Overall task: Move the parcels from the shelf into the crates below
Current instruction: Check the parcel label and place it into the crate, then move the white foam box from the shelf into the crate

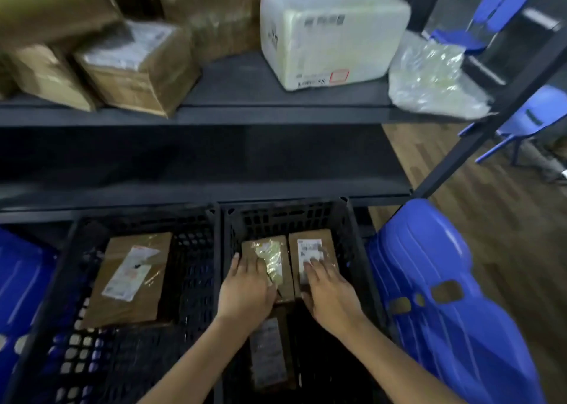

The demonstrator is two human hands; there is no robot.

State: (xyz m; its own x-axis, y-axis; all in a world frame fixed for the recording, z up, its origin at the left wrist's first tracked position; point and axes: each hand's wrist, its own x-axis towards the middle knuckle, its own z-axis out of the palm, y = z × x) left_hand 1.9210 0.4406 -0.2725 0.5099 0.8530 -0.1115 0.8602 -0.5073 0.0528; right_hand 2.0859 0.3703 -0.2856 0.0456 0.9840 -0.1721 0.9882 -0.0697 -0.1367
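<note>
Resting left hand (245, 284), fingers straight, on taped brown parcel (274, 255); laying right hand (329, 293), fingers spread, on labelled parcel (310, 245) just beside, both inside right-hand crate (288, 215).

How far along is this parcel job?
Done: a flat parcel lies in the left crate, a dark parcel in the right crate. In hand: the left hand and right hand rest on two small boxes in the right crate. Left: a white parcel, brown boxes and a clear bag sit on the shelf.
</note>
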